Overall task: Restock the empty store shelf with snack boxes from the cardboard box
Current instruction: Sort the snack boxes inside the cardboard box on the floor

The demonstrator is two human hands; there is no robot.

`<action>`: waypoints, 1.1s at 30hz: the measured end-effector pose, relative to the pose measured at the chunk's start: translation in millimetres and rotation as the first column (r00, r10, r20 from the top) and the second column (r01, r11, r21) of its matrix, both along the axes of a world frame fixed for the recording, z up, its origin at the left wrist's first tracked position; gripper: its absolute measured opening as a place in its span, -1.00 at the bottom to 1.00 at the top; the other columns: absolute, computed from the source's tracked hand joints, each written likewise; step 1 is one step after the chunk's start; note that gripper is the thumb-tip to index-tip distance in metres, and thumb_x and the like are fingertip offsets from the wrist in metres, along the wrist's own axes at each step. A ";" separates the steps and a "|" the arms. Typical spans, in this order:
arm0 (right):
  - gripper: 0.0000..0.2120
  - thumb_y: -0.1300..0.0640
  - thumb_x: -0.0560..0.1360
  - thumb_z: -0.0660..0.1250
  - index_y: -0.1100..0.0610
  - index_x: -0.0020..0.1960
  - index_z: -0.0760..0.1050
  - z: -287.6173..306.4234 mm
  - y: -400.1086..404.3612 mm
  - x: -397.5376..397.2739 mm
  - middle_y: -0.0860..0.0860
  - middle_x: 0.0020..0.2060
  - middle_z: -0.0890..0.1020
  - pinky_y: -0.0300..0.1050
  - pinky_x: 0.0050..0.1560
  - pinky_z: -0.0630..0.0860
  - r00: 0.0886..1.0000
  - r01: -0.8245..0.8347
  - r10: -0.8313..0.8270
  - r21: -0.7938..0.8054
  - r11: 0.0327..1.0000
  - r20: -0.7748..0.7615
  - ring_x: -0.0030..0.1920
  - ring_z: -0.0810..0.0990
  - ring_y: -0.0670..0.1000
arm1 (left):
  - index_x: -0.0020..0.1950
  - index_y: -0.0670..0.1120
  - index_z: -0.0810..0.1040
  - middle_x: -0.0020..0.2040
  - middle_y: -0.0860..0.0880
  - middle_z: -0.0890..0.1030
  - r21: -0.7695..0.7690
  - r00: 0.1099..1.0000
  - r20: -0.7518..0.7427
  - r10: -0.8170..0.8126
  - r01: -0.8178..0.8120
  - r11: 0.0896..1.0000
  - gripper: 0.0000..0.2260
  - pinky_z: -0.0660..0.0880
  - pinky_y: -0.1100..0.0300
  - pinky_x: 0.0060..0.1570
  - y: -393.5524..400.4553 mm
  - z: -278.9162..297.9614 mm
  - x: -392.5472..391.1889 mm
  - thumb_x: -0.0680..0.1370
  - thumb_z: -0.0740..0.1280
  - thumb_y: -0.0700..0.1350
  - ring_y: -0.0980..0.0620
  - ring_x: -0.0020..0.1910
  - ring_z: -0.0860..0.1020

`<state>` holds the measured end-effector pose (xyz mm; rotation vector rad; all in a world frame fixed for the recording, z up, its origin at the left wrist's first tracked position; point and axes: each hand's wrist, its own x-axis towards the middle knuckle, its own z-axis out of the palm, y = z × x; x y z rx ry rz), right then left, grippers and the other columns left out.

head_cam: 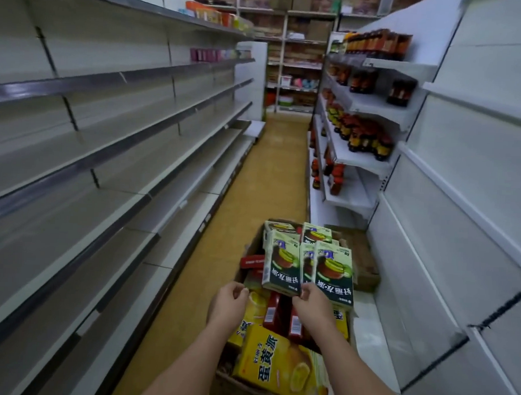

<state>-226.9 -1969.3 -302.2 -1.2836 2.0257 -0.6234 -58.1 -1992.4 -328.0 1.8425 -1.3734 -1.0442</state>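
Note:
An open cardboard box (249, 247) stands on the aisle floor in front of me, packed with snack boxes. Several green snack boxes (281, 266) stand upright at its far end. Yellow snack boxes (277, 367) lie at the near end, and red ones (272, 313) sit between. My right hand (312, 307) pinches the lower edge of the front green box, beside a second green box (335, 272). My left hand (229, 305) hovers over the carton's left side with fingers loosely curled, holding nothing. Empty store shelves (106, 189) run along the left.
The yellow floor (271, 180) runs down a narrow aisle. White shelves on the right carry dark sauce bottles (363, 136). A flattened cardboard carton (365, 261) lies on the right base shelf behind the box. Far shelves at the aisle's end hold mixed goods.

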 end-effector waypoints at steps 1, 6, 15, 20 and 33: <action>-0.58 0.13 0.58 0.21 0.11 0.42 0.30 -0.9 -5.6 -1.3 0.02 0.16 0.53 -0.07 -0.02 0.53 1.000 0.003 -0.003 -0.003 1.000 0.004 -0.14 0.55 0.02 | 0.16 -0.03 0.55 0.02 0.04 0.62 0.009 1.000 -0.002 -0.015 0.015 1.000 -0.81 0.55 0.07 0.03 -6.0 -0.7 -4.2 0.58 0.26 -0.04 0.06 -0.05 0.58; -0.54 0.10 0.59 0.21 0.11 0.46 0.24 -9.0 -46.6 -7.2 0.03 0.39 0.40 -0.14 0.06 0.44 1.000 -0.017 0.017 0.021 1.000 0.003 0.18 0.51 0.02 | 0.20 0.00 0.52 0.05 0.07 0.58 0.042 0.997 -0.005 -0.080 0.081 0.996 -0.79 0.53 0.10 0.02 -52.1 -9.6 -21.3 0.58 0.26 -0.03 0.06 -0.02 0.56; -0.62 0.12 0.55 0.24 0.07 0.35 0.36 -29.1 -112.5 -2.5 0.03 0.26 0.52 -0.11 0.15 0.44 1.000 -0.023 0.023 0.104 0.994 -0.003 0.22 0.51 0.07 | 0.42 -0.04 0.30 0.32 -0.05 0.46 0.165 0.989 0.023 -0.149 0.143 0.976 -0.56 0.46 0.14 0.05 -123.1 -31.8 -52.0 0.57 0.29 -0.02 -0.04 0.21 0.50; -0.52 0.07 0.53 0.25 -0.03 0.43 0.27 -45.7 -123.8 -3.6 -0.04 0.36 0.43 -0.07 0.20 0.43 1.000 -0.016 0.014 0.125 0.992 0.014 0.29 0.45 0.06 | 0.54 -0.07 0.07 0.39 -0.11 0.41 0.276 0.990 -0.082 -0.118 0.136 0.951 -0.34 0.43 0.00 0.24 -135.4 -49.7 -71.3 0.55 0.31 0.02 -0.14 0.31 0.44; -0.48 -0.06 0.61 0.13 0.09 0.51 0.18 -50.5 -127.1 -5.4 0.05 0.43 0.35 -0.01 0.39 0.31 0.988 -0.094 0.075 0.142 0.985 0.133 0.41 0.34 0.07 | 0.26 -0.03 0.48 -0.02 -0.01 0.58 0.136 0.985 -0.163 -0.049 0.072 0.988 -0.70 0.44 0.24 -0.27 -122.7 -47.2 -80.8 0.53 0.32 -0.18 0.05 -0.10 0.54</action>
